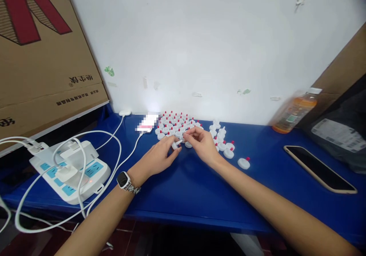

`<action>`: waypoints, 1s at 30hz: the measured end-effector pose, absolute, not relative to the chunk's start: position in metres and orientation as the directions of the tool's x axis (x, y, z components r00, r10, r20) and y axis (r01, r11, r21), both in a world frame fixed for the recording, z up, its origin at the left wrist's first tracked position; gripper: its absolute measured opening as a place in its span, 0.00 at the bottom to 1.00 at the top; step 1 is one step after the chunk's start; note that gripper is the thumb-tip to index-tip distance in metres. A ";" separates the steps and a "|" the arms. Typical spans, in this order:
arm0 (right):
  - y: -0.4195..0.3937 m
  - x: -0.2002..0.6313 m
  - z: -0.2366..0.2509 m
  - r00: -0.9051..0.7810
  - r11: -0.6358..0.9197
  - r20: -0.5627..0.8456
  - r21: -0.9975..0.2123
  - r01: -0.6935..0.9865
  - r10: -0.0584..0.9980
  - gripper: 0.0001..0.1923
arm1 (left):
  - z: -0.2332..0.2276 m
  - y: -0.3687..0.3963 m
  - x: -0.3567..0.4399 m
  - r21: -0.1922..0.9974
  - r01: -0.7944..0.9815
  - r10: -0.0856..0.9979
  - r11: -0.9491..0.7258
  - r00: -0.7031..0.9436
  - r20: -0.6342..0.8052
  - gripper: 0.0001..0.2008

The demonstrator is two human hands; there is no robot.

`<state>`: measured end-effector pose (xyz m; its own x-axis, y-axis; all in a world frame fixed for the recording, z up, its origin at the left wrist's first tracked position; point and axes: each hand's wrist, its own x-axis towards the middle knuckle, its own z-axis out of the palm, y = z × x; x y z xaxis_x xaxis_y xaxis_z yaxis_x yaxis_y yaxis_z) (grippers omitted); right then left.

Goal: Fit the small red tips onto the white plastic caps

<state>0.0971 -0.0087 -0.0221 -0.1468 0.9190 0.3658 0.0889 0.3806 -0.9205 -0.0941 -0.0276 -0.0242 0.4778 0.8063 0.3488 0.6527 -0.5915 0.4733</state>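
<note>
My left hand (161,155) rests on the blue table (200,187) and pinches a small white cap piece (175,145) between thumb and fingers. A smartwatch is on that wrist. My right hand (202,140) is just to the right, fingertips on another small white part (185,136) at the edge of a cluster of several white caps with red tips (175,124). More caps (225,147) lie loose to the right of my right hand, one (244,163) standing apart.
A white power strip (71,170) with plugs and white cables lies at the left. A large cardboard box (42,57) leans behind it. A phone (318,168), an orange drink bottle (294,113) and a dark bag (343,134) are at the right. White wall behind.
</note>
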 end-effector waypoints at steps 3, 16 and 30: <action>-0.015 0.094 -0.027 -0.152 0.307 0.312 -0.950 -0.056 0.938 0.16 | -0.025 -0.033 -0.088 0.471 0.644 0.798 -0.603 0.487 0.356 0.10; -0.024 0.092 -0.029 -0.118 0.435 0.438 -0.899 -0.057 0.891 0.13 | -0.020 -0.041 -0.079 0.492 0.608 0.782 -0.623 0.496 0.378 0.10; -0.037 0.092 -0.027 -0.086 0.562 0.558 -0.795 0.228 0.825 0.13 | -0.022 -0.039 -0.082 0.530 0.557 0.768 -0.640 0.498 0.404 0.13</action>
<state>0.0920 -0.0372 -0.0267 -0.0858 0.8252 0.5583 0.2277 0.5618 -0.7953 -0.0825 -0.0386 -0.0218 0.4979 0.7675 0.4037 0.5569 -0.6398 0.5295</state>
